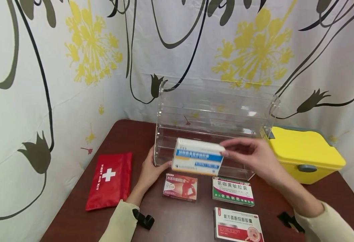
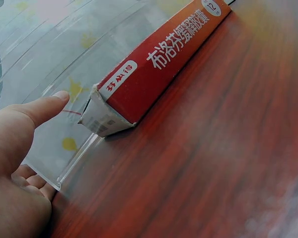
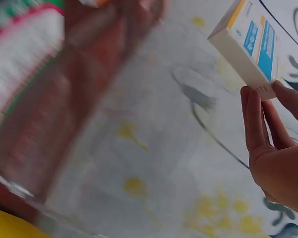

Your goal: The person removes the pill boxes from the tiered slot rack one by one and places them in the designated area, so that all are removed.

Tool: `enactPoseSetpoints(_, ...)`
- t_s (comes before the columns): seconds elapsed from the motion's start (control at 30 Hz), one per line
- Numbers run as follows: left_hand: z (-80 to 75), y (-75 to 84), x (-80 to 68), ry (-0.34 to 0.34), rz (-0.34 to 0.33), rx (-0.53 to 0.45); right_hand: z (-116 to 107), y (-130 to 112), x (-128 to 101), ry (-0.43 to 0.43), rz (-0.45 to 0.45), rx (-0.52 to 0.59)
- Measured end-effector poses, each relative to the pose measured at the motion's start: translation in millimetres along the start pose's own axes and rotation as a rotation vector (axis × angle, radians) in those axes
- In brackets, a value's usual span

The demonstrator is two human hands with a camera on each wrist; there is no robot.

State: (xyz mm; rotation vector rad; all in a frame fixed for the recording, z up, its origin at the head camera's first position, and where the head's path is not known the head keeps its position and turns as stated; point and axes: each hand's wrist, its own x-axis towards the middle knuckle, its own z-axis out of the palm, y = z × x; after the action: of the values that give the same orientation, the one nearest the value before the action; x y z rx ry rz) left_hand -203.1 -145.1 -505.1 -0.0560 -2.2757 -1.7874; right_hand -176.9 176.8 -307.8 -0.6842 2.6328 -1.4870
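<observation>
In the head view my right hand (image 1: 257, 158) pinches the right end of a white medicine box (image 1: 197, 157) with blue and orange bands, held up before a clear acrylic rack (image 1: 192, 116). The right wrist view has the thumb and fingers of this hand (image 3: 280, 141) at one end of the box (image 3: 251, 47). My left hand (image 1: 152, 169) holds the rack's lower left side, its thumb in front and fingers seen past the clear panel (image 2: 64, 153). A red ibuprofen capsule box (image 2: 154, 64) lies close by its thumb.
On the table lie a green-and-white medicine box (image 1: 232, 191) and a red-and-white one (image 1: 238, 224). A red first aid pouch (image 1: 110, 179) is at left, a yellow case (image 1: 307, 151) with a grey latch at right. A patterned curtain (image 1: 177, 43) hangs behind.
</observation>
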Motion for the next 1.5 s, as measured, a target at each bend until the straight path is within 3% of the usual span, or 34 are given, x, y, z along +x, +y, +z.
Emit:
enactPoseSetpoints(0.13, 0.2, 0.1, 0.7, 0.0, -0.001, -0.003, 18.3, 26.1, -25.6, -0.091, 0.134, 0.06)
enactPoseSetpoints(0.33, 0.3, -6.2, 1.9, 0.008, -0.01, 0.025, 50.4, 59.0, -53.1, -0.204, 0.169, 0.157)
enactPoseSetpoints(0.6, 1.2, -4.9, 1.8, 0.005, -0.023, 0.011, 71.6, 77.0, -68.8, -0.339, 0.277, 0.146)
enactPoseSetpoints(0.77, 1.2, -5.1, 2.0, 0.005, -0.014, 0.008, 84.4, 78.3, -73.5, -0.351, 0.243, 0.125)
enactPoseSetpoints(0.97, 0.7, -3.7, 1.2, 0.005, -0.026, 0.009, 100.5, 76.9, -73.6, -0.325, 0.219, 0.004)
enactPoseSetpoints(1.27, 2.0, -5.3, 0.8, 0.003, -0.014, 0.0, 109.3, 74.9, -64.8, -0.295, 0.134, -0.128)
enactPoseSetpoints(1.5, 1.5, -5.0, 1.7, 0.01, -0.015, 0.011, 115.4, 72.5, -60.2, -0.305, 0.118, -0.19)
